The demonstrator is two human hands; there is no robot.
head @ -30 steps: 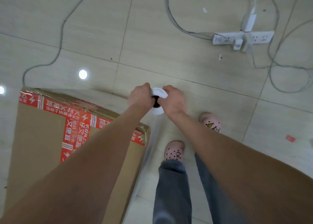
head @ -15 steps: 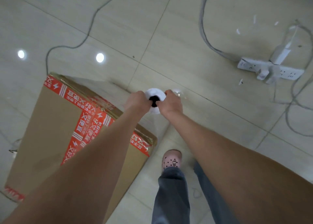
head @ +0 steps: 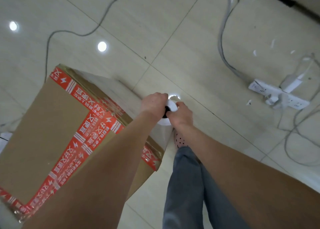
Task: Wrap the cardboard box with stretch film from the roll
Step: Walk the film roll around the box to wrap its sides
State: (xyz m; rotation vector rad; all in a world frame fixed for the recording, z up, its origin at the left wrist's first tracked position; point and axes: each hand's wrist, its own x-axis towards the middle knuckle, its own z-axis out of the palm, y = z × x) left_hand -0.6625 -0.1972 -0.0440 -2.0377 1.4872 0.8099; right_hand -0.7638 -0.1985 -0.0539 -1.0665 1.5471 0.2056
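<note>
A large cardboard box (head: 43, 133) sealed with red printed tape stands on the tiled floor at the left. Just past its right corner I hold a white stretch film roll (head: 170, 107) upright, seen from its top end with the dark core hole. My left hand (head: 152, 104) grips the roll's left side and my right hand (head: 181, 115) grips its right side. Clear film (head: 161, 133) stretches from the roll down along the box's right side. The roll's lower part is hidden behind my hands.
A white power strip (head: 277, 97) with plugs and grey cables (head: 223, 38) lies on the floor at the right. Another thin cable (head: 48, 43) loops behind the box. My legs in grey trousers (head: 190, 185) and a dotted shoe (head: 179, 139) stand right of the box.
The view has swung so the box shows more fully and the power strip has slid right. Both hands still grip the roll, now closer to the box's right corner.
</note>
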